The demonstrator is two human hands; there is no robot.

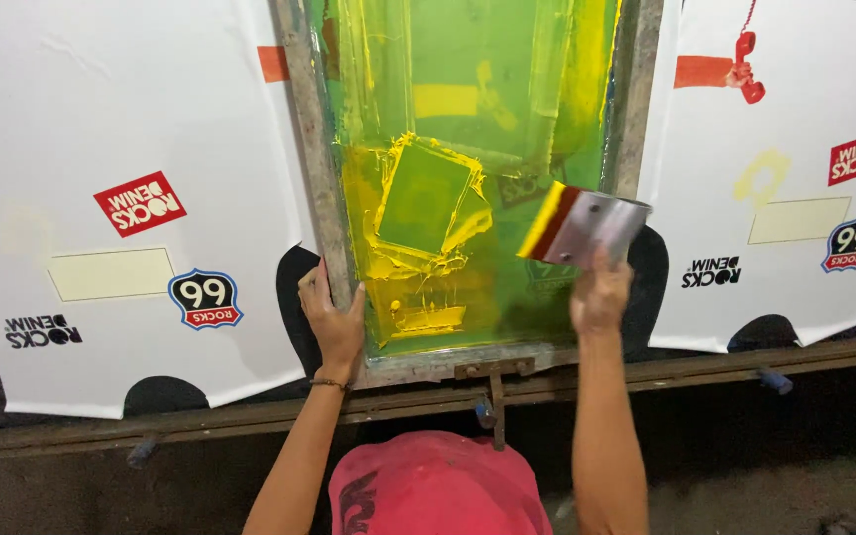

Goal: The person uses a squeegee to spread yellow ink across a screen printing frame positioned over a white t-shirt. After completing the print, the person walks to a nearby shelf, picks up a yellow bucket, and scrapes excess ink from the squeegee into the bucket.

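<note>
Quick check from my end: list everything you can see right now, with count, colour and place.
screen frame: one, grey, green mesh, centre of the table
yellow ink: smeared on the mesh, middle and lower part
squeegee: one, metal blade with red and yellow edge, over the frame's right side
white panels: two, with printed badges and pale yellow bars, left and right of the frame
rail: one, dark, along the table's near edge
red cap: one, bottom centre
left hand: grips the frame's lower left edge
right hand: holds the squeegee
</note>
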